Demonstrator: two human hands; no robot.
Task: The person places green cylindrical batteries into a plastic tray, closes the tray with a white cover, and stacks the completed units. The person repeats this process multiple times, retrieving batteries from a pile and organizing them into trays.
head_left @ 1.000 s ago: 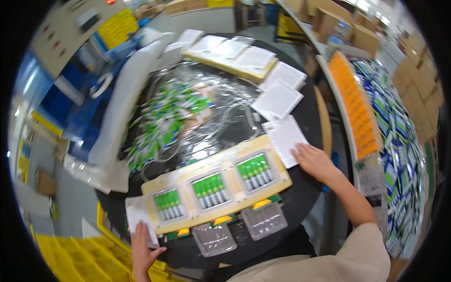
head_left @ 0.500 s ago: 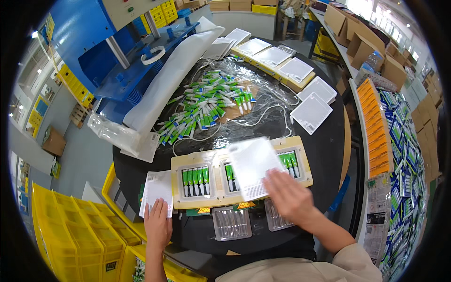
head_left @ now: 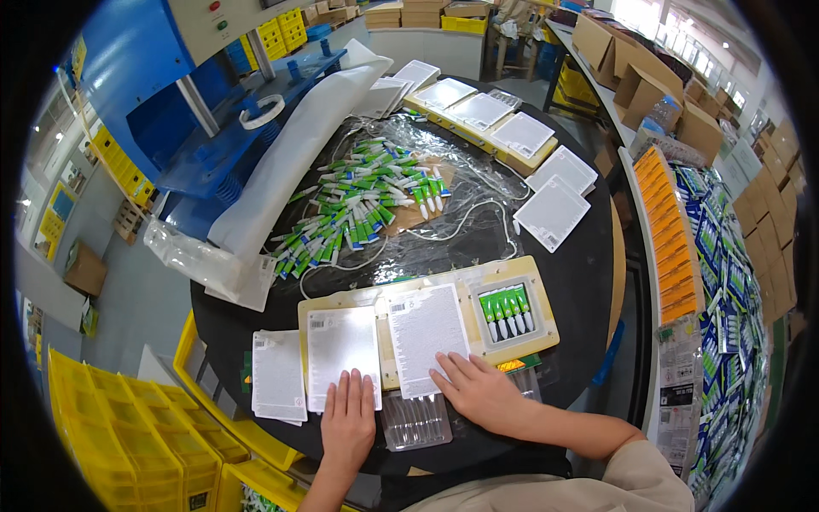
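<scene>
My left hand [head_left: 349, 422] lies with its fingers stretched flat on the lower part of a white printed card [head_left: 341, 346]. That card covers the left compartment of a cream tray fixture [head_left: 543, 294]. Another white card [head_left: 424, 328] rests over the middle compartment, and my right hand [head_left: 478, 392] has spread fingers on its lower right edge. Its thumb is hard to make out. In the uncovered right compartment, several green-and-white tubes [head_left: 505, 312] stand side by side in a clear blister. Left of the fixture is a small stack of white cards [head_left: 279, 375].
Behind the fixture lies a heap of green tubes [head_left: 358, 200] on plastic film. A second fixture [head_left: 520, 158] with cards stands farther back, beside loose cards [head_left: 553, 213]. Clear blister trays [head_left: 415, 422] lie in front. A blue press [head_left: 205, 162] and yellow crates [head_left: 128, 427] flank the left.
My right hand has set its white card over the middle compartment. My left hand has moved right from the card stack, and a card now covers the left compartment.
</scene>
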